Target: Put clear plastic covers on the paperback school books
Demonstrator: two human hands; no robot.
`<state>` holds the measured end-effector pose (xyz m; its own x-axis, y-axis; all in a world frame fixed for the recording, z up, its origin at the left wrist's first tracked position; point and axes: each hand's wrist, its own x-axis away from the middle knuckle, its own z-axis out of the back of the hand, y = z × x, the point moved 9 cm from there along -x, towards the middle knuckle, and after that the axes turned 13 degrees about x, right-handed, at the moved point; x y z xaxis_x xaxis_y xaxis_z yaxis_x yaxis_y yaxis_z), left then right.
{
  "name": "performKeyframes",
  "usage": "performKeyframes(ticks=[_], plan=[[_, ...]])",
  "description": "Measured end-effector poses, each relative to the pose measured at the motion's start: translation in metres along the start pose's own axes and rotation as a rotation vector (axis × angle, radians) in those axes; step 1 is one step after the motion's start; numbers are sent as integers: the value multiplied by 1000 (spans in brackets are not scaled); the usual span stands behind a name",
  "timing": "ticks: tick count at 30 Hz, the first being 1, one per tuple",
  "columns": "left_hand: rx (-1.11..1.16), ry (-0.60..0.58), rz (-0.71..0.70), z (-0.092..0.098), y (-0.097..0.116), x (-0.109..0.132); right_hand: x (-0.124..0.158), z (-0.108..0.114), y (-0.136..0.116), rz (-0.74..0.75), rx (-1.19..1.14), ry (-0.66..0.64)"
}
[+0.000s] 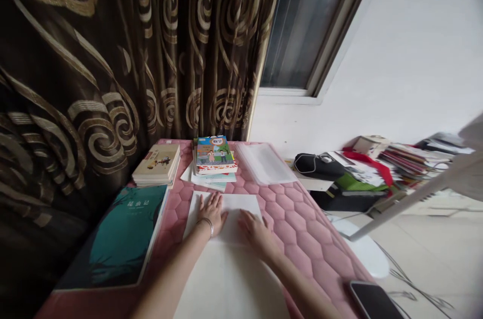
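A white sheet (236,202) lies in front of me, and a larger pale sheet-like piece (230,284) stretches from it toward my body. Whether the two are one thing, I cannot tell. My left hand (212,213) rests flat on the white sheet's left half, fingers spread, with a bracelet at the wrist. On the right half lies my right hand (255,231), its fingers stretched out and slightly blurred. Neither hand grips anything.
A teal book (124,233) lies left, beyond it a beige book stack (156,162). Colourful books (215,155) and clear plastic sheets (266,163) are at the back of the pink padded surface (298,223). A phone (375,301) lies front right, near a white stand (407,198).
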<state>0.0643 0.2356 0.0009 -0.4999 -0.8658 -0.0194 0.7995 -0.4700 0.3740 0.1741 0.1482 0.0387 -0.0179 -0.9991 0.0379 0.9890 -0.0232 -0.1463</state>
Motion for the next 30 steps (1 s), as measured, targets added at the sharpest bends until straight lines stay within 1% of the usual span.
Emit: performKeyframes(ticks=[1,3,6,9,11,13,18,22,25,27,30], plan=[[-2,3,-2,0,1,0,-4,5,5,-33,10,19],[0,16,-4,1,2,0,-15,9,3,-41,16,46],[3,15,-4,0,2,-1,-35,0,-26,19,-25,21],[-9,-47,-26,-7,4,-2,-54,-14,-60,88,-70,-11],[-6,-84,-45,-10,6,-3,-64,-22,-73,103,-95,-27],[2,-98,-54,-10,7,-3,-70,-27,-75,91,-114,-39],[-9,-95,-38,-9,6,-2,-74,-31,-66,50,-120,-30],[19,-47,1,-2,1,0,-72,-35,-52,8,-60,-41],[31,-10,72,5,-10,2,-68,-36,-29,-41,44,-13],[27,-3,112,10,-20,4,-64,-35,-8,-86,118,6],[14,5,185,17,-35,9,-57,-35,23,-170,189,-2]])
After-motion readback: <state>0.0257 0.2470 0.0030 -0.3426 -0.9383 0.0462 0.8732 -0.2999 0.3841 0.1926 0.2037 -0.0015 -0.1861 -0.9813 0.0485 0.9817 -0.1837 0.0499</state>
